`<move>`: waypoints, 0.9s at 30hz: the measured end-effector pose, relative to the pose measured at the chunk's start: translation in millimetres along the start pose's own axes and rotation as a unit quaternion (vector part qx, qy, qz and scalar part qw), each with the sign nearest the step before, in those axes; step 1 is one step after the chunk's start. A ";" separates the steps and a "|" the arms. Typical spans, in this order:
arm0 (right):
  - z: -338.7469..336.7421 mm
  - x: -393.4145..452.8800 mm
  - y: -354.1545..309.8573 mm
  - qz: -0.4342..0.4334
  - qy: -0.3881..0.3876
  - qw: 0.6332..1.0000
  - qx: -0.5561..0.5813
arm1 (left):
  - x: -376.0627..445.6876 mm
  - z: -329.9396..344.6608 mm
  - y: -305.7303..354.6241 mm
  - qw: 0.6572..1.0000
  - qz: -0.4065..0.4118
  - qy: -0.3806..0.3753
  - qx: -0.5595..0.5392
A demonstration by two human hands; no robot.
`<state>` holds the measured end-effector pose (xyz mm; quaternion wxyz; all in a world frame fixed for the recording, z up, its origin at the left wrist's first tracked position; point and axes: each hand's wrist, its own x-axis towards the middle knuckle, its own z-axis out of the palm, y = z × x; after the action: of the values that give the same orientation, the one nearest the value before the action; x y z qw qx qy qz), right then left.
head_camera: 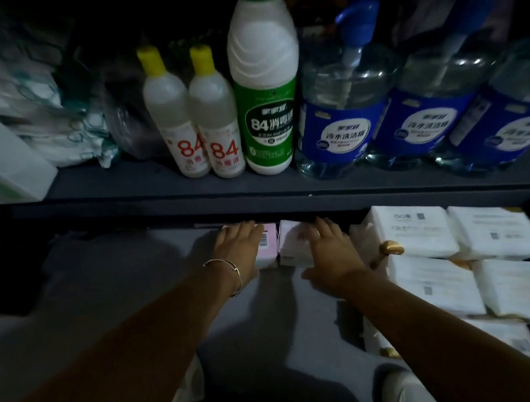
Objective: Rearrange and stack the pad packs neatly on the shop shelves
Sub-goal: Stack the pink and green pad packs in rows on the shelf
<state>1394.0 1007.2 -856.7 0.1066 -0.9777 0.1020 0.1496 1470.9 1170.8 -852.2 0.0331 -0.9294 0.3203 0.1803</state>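
Two pink pad packs lie side by side on the lower shelf (pixel 127 272), partly under the upper shelf's front edge. My left hand (pixel 238 246) rests flat on the left pink pad pack (pixel 268 248), which shows a barcode. On the right pink pad pack (pixel 293 250) lies my right hand (pixel 332 255), fingers spread over its top and right side. Neither hand is closed around a pack; both press on top. The far ends of the packs are hidden in the dark.
White tissue packs (pixel 434 275) are stacked in rows at the right of the lower shelf. The upper shelf (pixel 195 189) holds two small 84 disinfectant bottles (pixel 200 127), a large green-labelled bottle (pixel 262 84), blue pump bottles (pixel 342 112) and wrapped white goods (pixel 43 116) at the left.
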 end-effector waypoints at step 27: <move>-82.7 -25.7 -6.4 0.030 -0.048 0.994 0.095 | -17.8 -61.8 -18.3 0.993 0.048 -0.064 -0.090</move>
<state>1393.9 997.9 -770.4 0.1995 -0.9513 0.1395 0.1892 1488.4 1184.8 -789.2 -0.0386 -0.8987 0.3445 0.2686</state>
